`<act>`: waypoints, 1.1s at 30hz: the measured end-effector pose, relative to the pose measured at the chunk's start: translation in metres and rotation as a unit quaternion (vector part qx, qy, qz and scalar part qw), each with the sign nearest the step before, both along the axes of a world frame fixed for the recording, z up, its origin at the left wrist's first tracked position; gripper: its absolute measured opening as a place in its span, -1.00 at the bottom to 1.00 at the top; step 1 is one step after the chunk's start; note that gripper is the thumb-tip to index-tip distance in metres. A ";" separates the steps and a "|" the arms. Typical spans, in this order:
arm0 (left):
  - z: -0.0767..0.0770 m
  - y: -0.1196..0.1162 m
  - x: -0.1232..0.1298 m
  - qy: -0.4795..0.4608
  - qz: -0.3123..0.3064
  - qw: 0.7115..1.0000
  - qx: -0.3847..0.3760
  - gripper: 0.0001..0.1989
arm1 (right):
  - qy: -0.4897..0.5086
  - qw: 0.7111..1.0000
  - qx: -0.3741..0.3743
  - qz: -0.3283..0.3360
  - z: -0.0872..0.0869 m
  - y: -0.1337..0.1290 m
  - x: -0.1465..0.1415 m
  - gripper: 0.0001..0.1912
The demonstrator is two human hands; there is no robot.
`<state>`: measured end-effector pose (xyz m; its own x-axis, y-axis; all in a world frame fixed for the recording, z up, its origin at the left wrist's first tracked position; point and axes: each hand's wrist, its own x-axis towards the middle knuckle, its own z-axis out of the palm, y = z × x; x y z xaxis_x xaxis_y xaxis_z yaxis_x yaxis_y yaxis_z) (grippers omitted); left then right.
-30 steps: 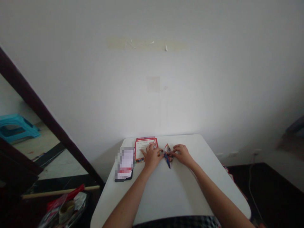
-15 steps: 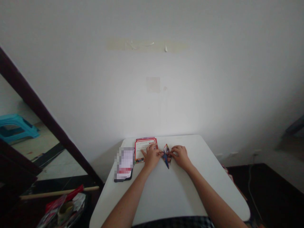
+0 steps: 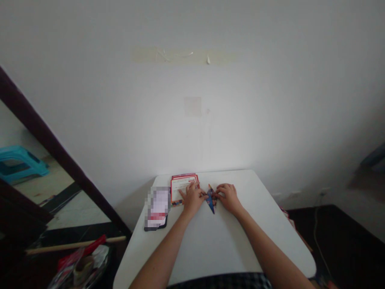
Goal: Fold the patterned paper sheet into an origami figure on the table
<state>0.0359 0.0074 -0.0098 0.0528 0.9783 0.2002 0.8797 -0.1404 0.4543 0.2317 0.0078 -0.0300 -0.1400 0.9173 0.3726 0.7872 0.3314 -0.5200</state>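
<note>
Between the left hand (image 3: 193,198) and right hand (image 3: 228,196), both seemingly pinching its edges on the white tabletop (image 3: 218,247), the multicoloured diamond of folded paper (image 3: 211,204) shows more blue than before, suggesting a turned flap.

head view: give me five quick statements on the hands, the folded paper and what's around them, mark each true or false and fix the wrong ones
1. The folded paper is between the left hand and the right hand. True.
2. The phone lies on the left part of the white table, near the red-edged papers. True.
3. The right hand rests on the phone. False: it is at the right side of the folded paper.
4. The folded paper is plain white. False: it is multicoloured, with a clear blue area.
5. A red chair shows at the picture's left edge. False: a blue stool shows there.
</note>
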 end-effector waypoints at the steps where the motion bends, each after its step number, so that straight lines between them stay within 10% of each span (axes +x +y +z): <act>1: 0.000 0.000 0.000 0.001 0.001 1.000 -0.001 -0.91 | 0.001 1.000 0.000 0.000 0.000 -0.001 0.000 -0.92; 33: 0.016 -0.008 0.003 0.012 -0.044 0.997 -0.058 -0.90 | 0.167 0.984 0.038 0.049 -0.004 0.016 -0.004 -0.75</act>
<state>0.0391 -0.0003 0.0059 0.1431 0.9861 0.0846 0.8766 -0.1659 0.4516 0.2275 0.0243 -0.0344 -0.0844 0.8732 0.4801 0.5397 0.4451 -0.7146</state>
